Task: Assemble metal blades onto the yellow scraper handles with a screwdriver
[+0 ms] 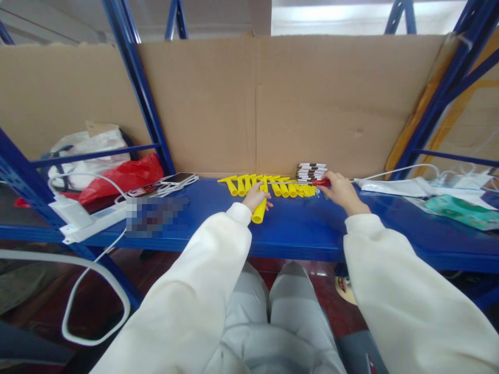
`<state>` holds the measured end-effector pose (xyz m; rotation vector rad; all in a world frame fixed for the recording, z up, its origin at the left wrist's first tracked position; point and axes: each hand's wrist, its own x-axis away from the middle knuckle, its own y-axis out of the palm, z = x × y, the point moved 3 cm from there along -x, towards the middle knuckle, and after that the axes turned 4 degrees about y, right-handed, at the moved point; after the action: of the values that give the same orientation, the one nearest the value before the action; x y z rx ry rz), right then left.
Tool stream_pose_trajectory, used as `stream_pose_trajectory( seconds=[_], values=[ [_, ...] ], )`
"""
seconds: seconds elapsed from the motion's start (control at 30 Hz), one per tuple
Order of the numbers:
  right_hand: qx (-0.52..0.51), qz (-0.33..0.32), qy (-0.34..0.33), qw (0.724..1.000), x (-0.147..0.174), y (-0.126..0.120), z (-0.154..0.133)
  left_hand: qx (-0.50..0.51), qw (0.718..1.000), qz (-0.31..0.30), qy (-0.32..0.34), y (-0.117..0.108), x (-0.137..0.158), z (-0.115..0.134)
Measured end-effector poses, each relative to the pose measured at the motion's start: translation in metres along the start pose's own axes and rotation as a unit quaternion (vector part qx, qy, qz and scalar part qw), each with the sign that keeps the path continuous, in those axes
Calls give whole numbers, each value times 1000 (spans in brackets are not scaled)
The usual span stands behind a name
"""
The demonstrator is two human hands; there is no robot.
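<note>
My left hand [256, 198] is closed around a yellow plastic piece with a hollow tube end [258, 214], which points toward me. In my right hand [343, 192] is a screwdriver by its red handle [322, 183]. Its thin metal shaft runs left toward the top of the held yellow piece; whether the tip touches it I cannot tell. Behind my left hand, several more yellow tube pieces [233, 188] lie in a row. Small flat yellow parts [306, 190] and tiny silvery bits [317, 191] sit beside my right hand.
A stack of dark-and-white packets [311, 171] stands against the cardboard panel [331, 104]. On the left are a power strip [97, 221], a phone [181, 178], cables and a red bag [125, 179]. A green packet [463, 210] lies at right. Blue posts flank the blue shelf [296, 236].
</note>
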<state>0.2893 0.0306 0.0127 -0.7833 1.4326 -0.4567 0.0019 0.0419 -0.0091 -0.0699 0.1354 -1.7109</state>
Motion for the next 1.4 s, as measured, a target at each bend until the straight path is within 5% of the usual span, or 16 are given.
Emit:
stream_pose_trajectory(
  seconds=[0.17, 0.57, 1.0, 1.4],
  values=[
    [10, 4, 30, 1000, 1, 0, 3, -1, 1000, -5, -1, 0, 0, 1],
    [-51, 14, -36, 998, 0, -1, 4, 28, 1000, 3, 6, 0, 2, 3],
    [-34, 13, 44, 998, 2, -3, 2, 4, 998, 26, 52, 1, 9, 13],
    [-56, 0, -3, 998, 2, -7, -8, -24, 996, 57, 63, 0, 9, 13]
  ],
)
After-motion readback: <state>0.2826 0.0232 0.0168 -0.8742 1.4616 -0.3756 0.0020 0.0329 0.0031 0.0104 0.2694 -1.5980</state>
